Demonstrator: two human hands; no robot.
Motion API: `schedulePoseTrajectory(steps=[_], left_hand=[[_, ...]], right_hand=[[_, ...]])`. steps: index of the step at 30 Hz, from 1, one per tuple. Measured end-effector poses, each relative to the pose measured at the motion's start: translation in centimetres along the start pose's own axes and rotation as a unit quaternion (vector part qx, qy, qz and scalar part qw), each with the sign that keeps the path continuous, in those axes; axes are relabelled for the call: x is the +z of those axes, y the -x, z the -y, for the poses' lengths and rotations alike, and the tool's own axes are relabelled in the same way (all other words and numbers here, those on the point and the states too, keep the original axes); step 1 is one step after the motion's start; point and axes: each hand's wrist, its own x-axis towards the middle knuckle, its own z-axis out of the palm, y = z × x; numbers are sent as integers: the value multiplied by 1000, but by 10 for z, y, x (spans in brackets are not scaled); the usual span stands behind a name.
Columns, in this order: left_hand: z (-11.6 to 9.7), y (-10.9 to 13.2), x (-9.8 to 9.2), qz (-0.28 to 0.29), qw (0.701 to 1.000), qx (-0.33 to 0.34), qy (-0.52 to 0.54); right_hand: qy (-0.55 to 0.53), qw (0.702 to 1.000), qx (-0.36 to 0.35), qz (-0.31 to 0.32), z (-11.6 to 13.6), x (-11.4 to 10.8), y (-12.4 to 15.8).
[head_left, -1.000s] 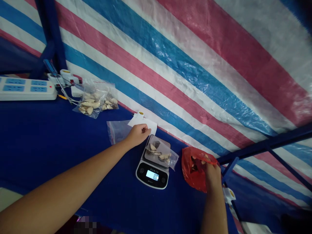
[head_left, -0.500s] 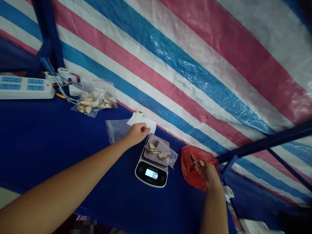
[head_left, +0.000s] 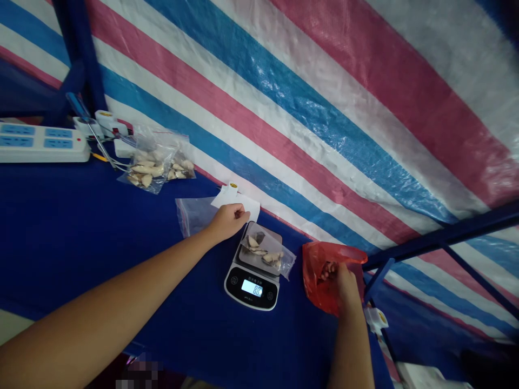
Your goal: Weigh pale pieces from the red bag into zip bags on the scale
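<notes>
A black-and-white digital scale (head_left: 251,286) stands on the blue-covered table with its display lit. On its metal plate lies a clear plastic bag (head_left: 287,265) holding pale, dark-edged dried slices (head_left: 255,244). My left hand (head_left: 230,221), loosely curled into a fist, rests beside the plate's far left corner against a white paper (head_left: 247,207). To the right of the scale, my right hand (head_left: 335,273) reaches into an open red plastic bag (head_left: 314,292). Its fingers are curled inside; what they hold, if anything, is hidden.
Clear zip bags of similar slices (head_left: 146,170) lie at the back left, by a screwdriver (head_left: 83,111) and a white power strip (head_left: 44,154). A flat clear bag (head_left: 194,213) lies left of my left hand. Striped sheeting (head_left: 284,108) and a blue frame bar (head_left: 446,235) bound the table.
My right hand has moved slightly and its fingers have turned down into the red bag; the pale piece seen at them before no longer shows. My left hand has stayed still.
</notes>
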Motion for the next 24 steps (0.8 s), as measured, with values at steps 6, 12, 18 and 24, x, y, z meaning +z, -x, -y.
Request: schedulePoseTrajectory(steps=[6,12,18,24], left_hand=[[-1,0,0,1,1000,-2,2],[1,1,0,0,1000,-5,8],[0,1,0,-1,1000,0,4],[-3,1,0,-1,1000,-3,3]], right_hand=[[-57,995,71,-47,0,0,0],[-43,998,50,-7,9,-8,7],[-16,994,31,101,23,-19,19],[-31,988,54,141,35,-22,32]])
